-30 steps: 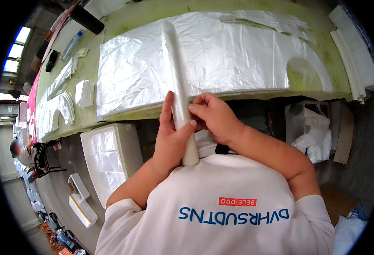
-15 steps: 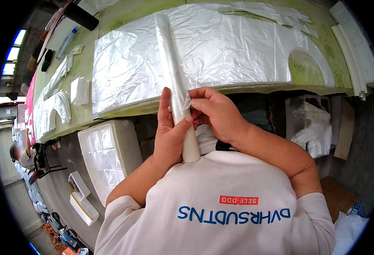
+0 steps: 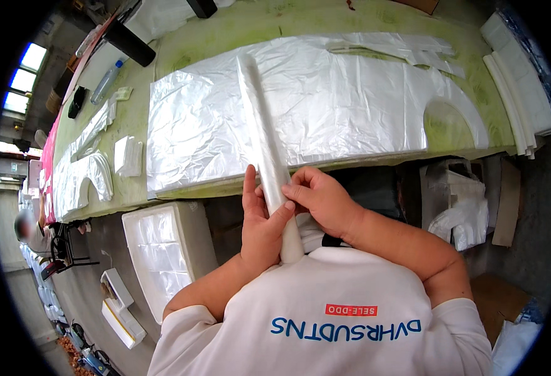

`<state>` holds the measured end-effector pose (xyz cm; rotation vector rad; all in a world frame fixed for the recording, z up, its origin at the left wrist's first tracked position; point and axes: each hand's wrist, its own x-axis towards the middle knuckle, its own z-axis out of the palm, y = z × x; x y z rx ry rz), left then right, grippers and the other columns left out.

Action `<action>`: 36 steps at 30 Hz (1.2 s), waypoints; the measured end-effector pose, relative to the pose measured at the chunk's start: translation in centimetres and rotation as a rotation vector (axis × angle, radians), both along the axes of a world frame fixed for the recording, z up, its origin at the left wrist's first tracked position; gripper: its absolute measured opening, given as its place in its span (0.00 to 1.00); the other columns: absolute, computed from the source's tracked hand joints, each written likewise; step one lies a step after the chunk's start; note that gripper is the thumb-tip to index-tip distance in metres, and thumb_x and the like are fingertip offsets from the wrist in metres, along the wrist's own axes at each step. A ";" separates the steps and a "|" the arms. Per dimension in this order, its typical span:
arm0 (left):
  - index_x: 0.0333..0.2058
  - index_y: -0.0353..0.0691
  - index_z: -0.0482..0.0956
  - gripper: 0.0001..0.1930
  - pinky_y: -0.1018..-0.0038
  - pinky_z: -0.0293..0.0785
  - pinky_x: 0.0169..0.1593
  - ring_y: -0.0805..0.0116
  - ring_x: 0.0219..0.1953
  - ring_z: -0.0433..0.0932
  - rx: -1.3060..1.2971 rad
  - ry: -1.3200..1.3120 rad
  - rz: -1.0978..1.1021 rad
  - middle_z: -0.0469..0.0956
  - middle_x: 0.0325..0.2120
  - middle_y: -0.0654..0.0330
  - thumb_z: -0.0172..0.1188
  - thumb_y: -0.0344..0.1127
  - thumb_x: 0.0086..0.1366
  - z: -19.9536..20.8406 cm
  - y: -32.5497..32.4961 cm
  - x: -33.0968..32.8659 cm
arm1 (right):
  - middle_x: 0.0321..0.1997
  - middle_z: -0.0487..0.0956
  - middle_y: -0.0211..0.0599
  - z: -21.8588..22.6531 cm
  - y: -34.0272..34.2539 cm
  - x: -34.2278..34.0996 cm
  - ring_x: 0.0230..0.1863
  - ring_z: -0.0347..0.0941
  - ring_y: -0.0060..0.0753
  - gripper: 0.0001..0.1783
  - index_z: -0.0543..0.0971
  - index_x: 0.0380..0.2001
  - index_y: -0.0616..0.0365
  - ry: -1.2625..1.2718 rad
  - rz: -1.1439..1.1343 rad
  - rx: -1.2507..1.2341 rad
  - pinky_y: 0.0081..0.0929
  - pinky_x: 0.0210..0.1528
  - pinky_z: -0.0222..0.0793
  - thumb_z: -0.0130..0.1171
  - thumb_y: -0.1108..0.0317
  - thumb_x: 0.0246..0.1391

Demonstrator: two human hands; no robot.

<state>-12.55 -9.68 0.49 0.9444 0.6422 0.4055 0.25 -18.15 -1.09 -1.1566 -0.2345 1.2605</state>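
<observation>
My white shirt [image 3: 344, 282] carries 1 red label [image 3: 351, 310] above 1 line of blue lettering [image 3: 345, 328], both upside down. My left hand [image 3: 264, 232] clasps the plastic roll [image 3: 264, 141] low down, index finger raised; my right hand [image 3: 322, 200], bent inward, pinches its right side. It slants from my chest over the plastic sheets [image 3: 191, 128] on the green table [image 3: 448, 124].

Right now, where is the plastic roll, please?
In the head view, the plastic roll is near the centre, between the left hand and right hand, its far end over the shiny sheeting on the green table.
</observation>
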 end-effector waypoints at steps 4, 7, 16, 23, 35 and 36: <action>0.75 0.47 0.33 0.46 0.68 0.71 0.61 0.66 0.59 0.70 -0.069 0.006 -0.010 0.64 0.60 0.56 0.55 0.24 0.69 0.0 -0.1 0.8 | 0.48 0.78 0.39 0.9 0.0 0.3 0.45 0.75 0.27 0.25 0.69 0.58 0.68 -0.015 -0.022 -0.011 0.27 0.46 0.75 0.59 0.62 0.66; 0.76 0.50 0.31 0.42 0.69 0.68 0.63 0.66 0.61 0.69 -0.052 0.031 -0.090 0.64 0.63 0.55 0.49 0.26 0.73 -0.3 -0.5 1.6 | 0.50 0.79 0.41 1.6 -0.5 1.0 0.46 0.76 0.28 0.27 0.68 0.59 0.69 0.009 -0.071 -0.025 0.27 0.47 0.75 0.60 0.62 0.65; 0.74 0.46 0.49 0.47 0.65 0.69 0.59 0.57 0.65 0.62 0.724 0.117 -0.424 0.49 0.72 0.51 0.68 0.32 0.62 1.4 1.8 3.6 | 0.49 0.80 0.40 1.1 -5.1 4.6 0.48 0.76 0.26 0.24 0.72 0.58 0.67 -0.265 -0.182 -0.126 0.27 0.52 0.74 0.61 0.67 0.62; 0.72 0.48 0.57 0.46 0.65 0.76 0.52 0.59 0.59 0.73 0.998 0.201 -0.252 0.59 0.67 0.52 0.73 0.35 0.58 1.9 11.6 13.0 | 0.50 0.79 0.37 0.3 -11.3 5.2 0.50 0.75 0.25 0.23 0.73 0.59 0.63 -0.270 -0.165 -0.204 0.27 0.55 0.73 0.62 0.71 0.61; 0.59 0.37 0.76 0.37 0.68 0.70 0.59 0.62 0.52 0.74 0.880 0.715 -0.948 0.78 0.51 0.55 0.74 0.54 0.56 5.8 19.5 22.8 | 0.52 0.79 0.35 0.3 -13.1 6.1 0.51 0.74 0.24 0.23 0.73 0.60 0.62 -0.148 -0.115 -0.148 0.27 0.57 0.71 0.61 0.71 0.61; 0.58 0.37 0.76 0.37 0.67 0.70 0.59 0.62 0.52 0.74 0.874 0.728 -0.979 0.78 0.50 0.56 0.74 0.54 0.57 6.2 19.4 23.0 | 0.52 0.79 0.35 0.3 -13.1 6.2 0.51 0.74 0.24 0.23 0.73 0.60 0.62 -0.150 -0.110 -0.154 0.27 0.57 0.71 0.61 0.71 0.61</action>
